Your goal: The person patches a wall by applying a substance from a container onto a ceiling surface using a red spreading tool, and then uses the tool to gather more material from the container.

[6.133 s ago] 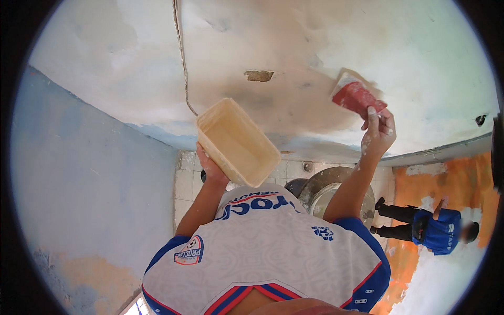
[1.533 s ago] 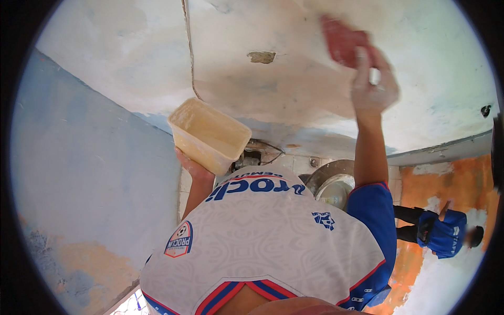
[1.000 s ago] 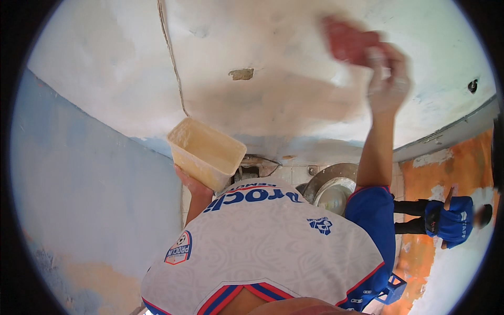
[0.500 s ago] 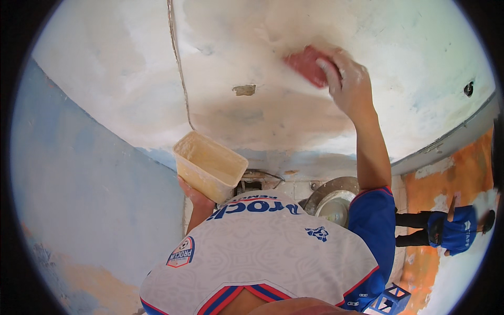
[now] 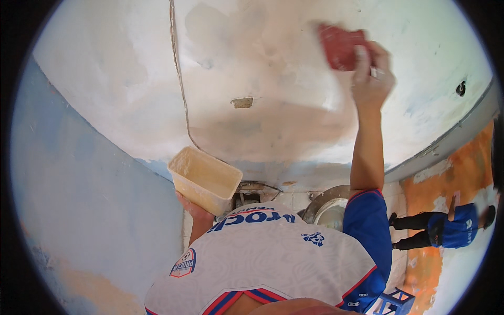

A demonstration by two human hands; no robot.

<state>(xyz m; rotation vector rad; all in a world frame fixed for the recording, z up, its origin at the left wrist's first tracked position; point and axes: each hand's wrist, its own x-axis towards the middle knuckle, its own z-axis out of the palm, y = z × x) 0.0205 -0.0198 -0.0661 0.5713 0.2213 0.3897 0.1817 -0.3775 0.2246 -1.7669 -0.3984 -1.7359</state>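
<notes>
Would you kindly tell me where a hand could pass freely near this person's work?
Room seems open between the cream tub and right forearm, below the chipped hole in the wall. It is crowded lower down, where the shirt, right sleeve and round basin overlap in view.

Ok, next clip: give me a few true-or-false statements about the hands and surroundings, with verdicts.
1. The left hand holds a cream tub. True.
2. The right hand holds a paint roller. False: it holds a flat red tool.
3. The cream tub is filled to its rim. False: its inner walls show below the rim.
4. Another person in a blue top shows at the picture's right. True.
5. The chipped patch is in the bluish left wall. False: it is in the pale wall ahead.
</notes>
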